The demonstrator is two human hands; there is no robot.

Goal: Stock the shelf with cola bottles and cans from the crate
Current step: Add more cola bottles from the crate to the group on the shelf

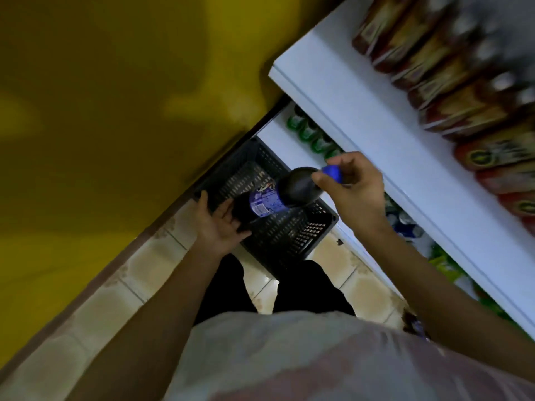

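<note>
Head view, looking down, and it's pretty blurry, fair warning. At the far left a yellow wall (pixel 101 111) is running along the tiled floor (pixel 144 264). The left hand (pixel 220 224) is cupping the base of the cola bottle (pixel 278 192), with the fingers curling round the bottom end. The bottle is hanging tilted over the black crate (pixel 289 235), and the crate is sitting on the floor between the wall and the shelf's lower edge. Moving right, the right hand (pixel 353 186) is pinching the blue cap (pixel 333 172) and neck, so both hands are carrying the one bottle.

The white shelf (pixel 362 111) is taking up the right side. Green cans (pixel 309 134) are lining its lower tier near the back corner, and red and gold packets (pixel 434 82) are crowding the top tier.

I'm guessing this bottle is full, so it's going to feel heavy and a bit sloshy. The smooth plastic sides are probably going to be slippery and give a little if squeezed. I reckon holding just the cap is asking for it to swing, so keeping one hand under the base and one at the neck is looking like the safest way onto the shelf.
</note>
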